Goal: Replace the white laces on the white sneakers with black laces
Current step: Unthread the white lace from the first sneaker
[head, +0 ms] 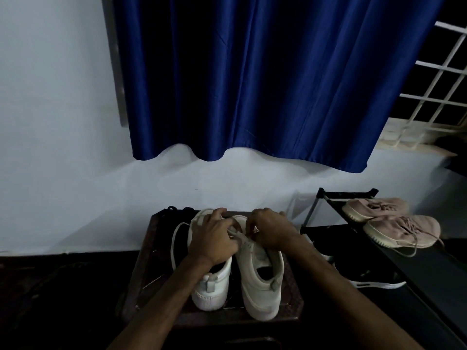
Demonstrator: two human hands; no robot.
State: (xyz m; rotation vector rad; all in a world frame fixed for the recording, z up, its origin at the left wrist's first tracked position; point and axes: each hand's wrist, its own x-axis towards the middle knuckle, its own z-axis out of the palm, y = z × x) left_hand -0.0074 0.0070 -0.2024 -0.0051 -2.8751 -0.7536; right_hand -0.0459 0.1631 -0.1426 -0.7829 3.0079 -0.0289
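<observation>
Two white sneakers stand side by side, heels towards me, on a dark wooden stool (149, 269). The left sneaker (214, 286) has a loose white lace (174, 248) looping off its left side. My left hand (214, 238) lies over the left sneaker's front and grips the white lace at the right sneaker's (262, 281) eyelets. My right hand (271, 229) pinches the same lace from the right side. A bundle of black laces (178, 208) lies at the stool's far edge, beside the wall.
A black shoe rack (328, 198) stands to the right with a pair of pink sneakers (394, 223) on top and a black shoe (374, 279) below. A blue curtain (265, 84) hangs over the window behind. The floor around is dark.
</observation>
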